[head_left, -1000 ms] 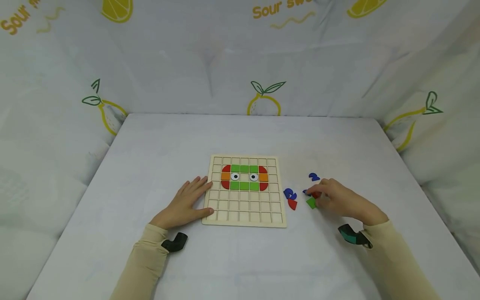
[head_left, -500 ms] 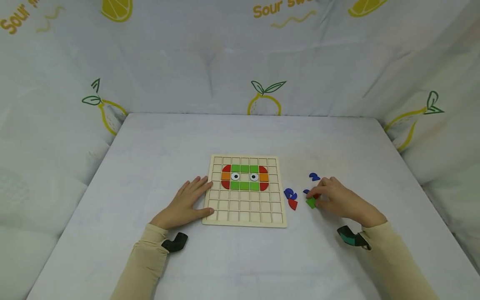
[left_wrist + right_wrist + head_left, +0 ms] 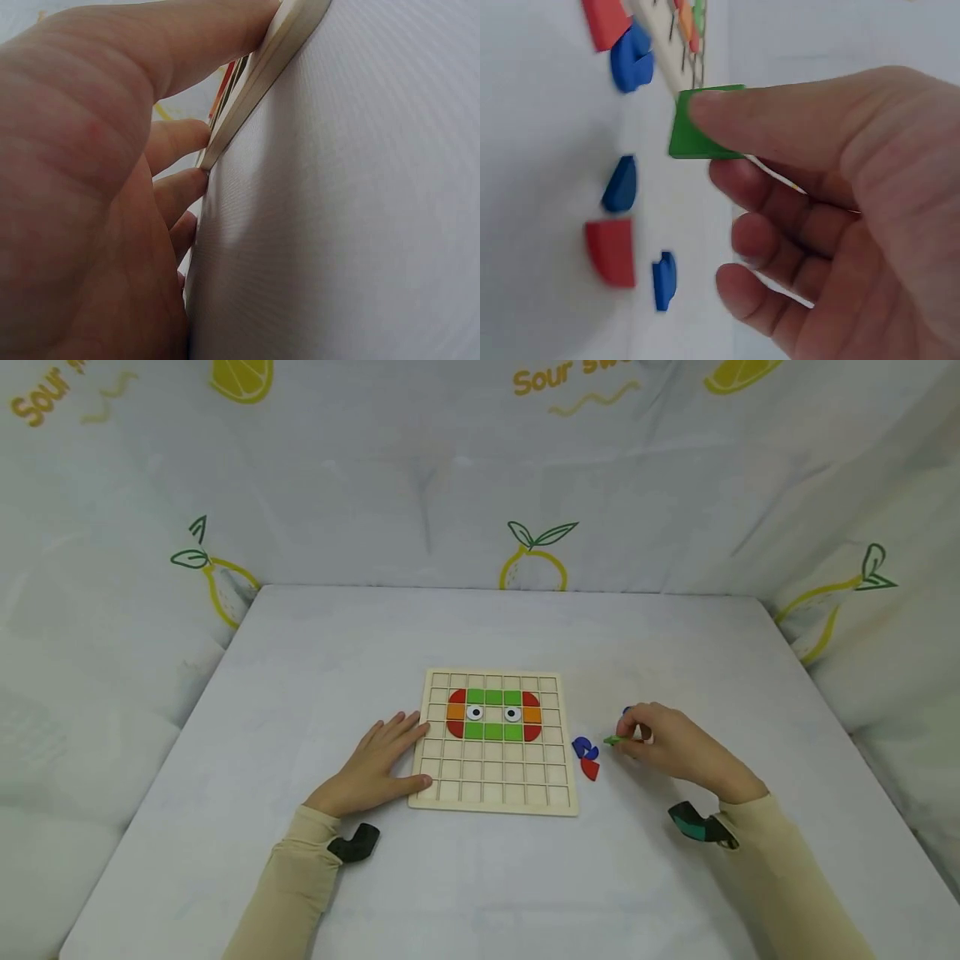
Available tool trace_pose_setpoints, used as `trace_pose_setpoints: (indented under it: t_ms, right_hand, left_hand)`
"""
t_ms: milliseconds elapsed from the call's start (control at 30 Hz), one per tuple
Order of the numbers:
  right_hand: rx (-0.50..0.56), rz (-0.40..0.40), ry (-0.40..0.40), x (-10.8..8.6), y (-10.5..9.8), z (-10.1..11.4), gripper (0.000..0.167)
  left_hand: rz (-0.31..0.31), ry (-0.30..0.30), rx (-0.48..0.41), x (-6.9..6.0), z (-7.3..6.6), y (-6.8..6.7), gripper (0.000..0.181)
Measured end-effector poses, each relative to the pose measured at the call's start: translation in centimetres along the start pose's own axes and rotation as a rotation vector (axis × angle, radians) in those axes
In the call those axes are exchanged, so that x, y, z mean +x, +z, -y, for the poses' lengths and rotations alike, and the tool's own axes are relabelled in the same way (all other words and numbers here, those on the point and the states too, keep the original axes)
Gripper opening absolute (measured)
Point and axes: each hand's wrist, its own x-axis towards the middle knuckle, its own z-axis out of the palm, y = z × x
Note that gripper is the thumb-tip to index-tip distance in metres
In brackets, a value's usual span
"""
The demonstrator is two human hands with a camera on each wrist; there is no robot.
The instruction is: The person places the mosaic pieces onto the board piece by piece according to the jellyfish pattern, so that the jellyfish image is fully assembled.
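Green tile (image 3: 688,141) pinched in right hand (image 3: 672,745), left hand (image 3: 375,774) spread on board (image 3: 492,768). Looks part-done: upper tiles (image 3: 492,732) set, lower rows bare, pieces (image 3: 590,769) alongside.

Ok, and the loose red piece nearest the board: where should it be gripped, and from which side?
Probably best to pinch the red piece by its opposite side edges, coming from the near right with the right hand, once that releases the green square. It lies flat, blue pieces close at its far end, the board to its left.
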Motion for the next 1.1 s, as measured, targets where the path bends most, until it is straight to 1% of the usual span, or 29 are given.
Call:
trace_pose_setpoints:
  t_ms: [167, 400, 500, 633, 767, 900, 967, 1100]
  right_hand:
    - [0.071, -0.031, -0.041, 1.4, -0.7, 1.7, 0.009]
    - [0.084, -0.063, -0.158, 4.0, -0.9, 4.7, 0.010]
    - [0.102, -0.062, -0.200, 5.0, -0.7, 5.8, 0.010]
    - [0.149, -0.033, -0.228, 6.0, -0.2, 6.8, 0.009]
    - [0.197, -0.003, -0.234, 6.7, 0.6, 8.0, 0.009]
    - [0.230, 0.031, -0.237, 7.3, 1.5, 9.0, 0.008]
    - [0.238, 0.054, -0.243, 7.7, 2.1, 9.3, 0.008]
    - [0.218, 0.093, -0.259, 8.4, 3.3, 9.6, 0.007]
  left_hand:
    - [0.002, -0.012, 0.007, -0.1, 0.1, 0.0, 0.082]
    - [0.003, -0.013, 0.000, -0.1, 0.2, 0.0, 0.082]
    - [0.005, -0.007, -0.004, 0.0, 0.1, 0.1, 0.082]
    - [0.010, -0.011, -0.003, 0.1, 0.2, 0.1, 0.083]
    - [0.017, -0.018, 0.001, 0.1, 0.3, 0.1, 0.084]
    - [0.012, -0.011, 0.007, 0.1, 0.4, 0.1, 0.084]
    - [0.013, -0.011, 0.007, 0.1, 0.4, 0.1, 0.084]
    - [0.019, -0.014, 0.001, 0.1, 0.2, 0.0, 0.084]
